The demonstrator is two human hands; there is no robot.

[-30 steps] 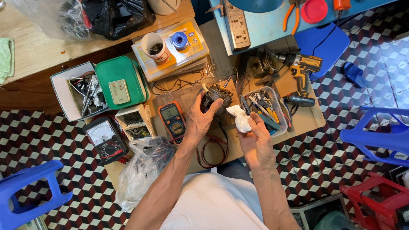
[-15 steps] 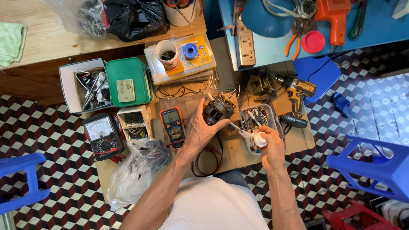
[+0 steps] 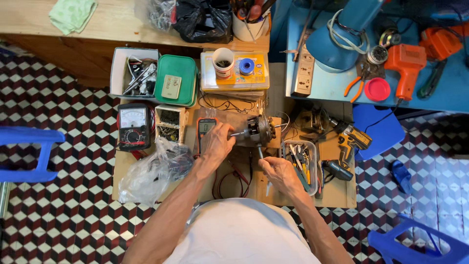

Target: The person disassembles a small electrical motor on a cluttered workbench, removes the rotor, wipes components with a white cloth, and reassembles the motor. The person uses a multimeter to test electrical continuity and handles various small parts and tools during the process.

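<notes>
Here, looking down over the cluttered desk (image 3: 342, 193), I am seeing the left hand (image 3: 217, 144) gripping a small electric motor (image 3: 257, 131), fingers wrapped around its left end, so the motor is sitting just to the right of that hand and above the middle of the work surface. The motor's shaft is lying roughly left to right, tilted a little upward toward the right, with its round dark body and coppery windings facing the tray side. The right hand (image 3: 279, 172) is closed around a thin tool (image 3: 260, 152), probably a screwdriver, whose shank is pointing up and slightly left toward the underside of the motor; the tip is sitting just below the housing, and I cannot tell whether it is touching. So the motor is lying up and a little left of the right hand, and the tool's long axis is crossing the motor's axis nearly at a right angle. The left hand is the nearer one, already on the motor. Just left of it a digital multimeter (image 3: 205, 128) is lying partly under the wrist, with an analog meter (image 3: 133, 126) farther left. A clear tray of hand tools (image 3: 304, 161) is sitting just right of the right hand, and a yellow cordless drill (image 3: 352, 142) lies beyond it.
</notes>
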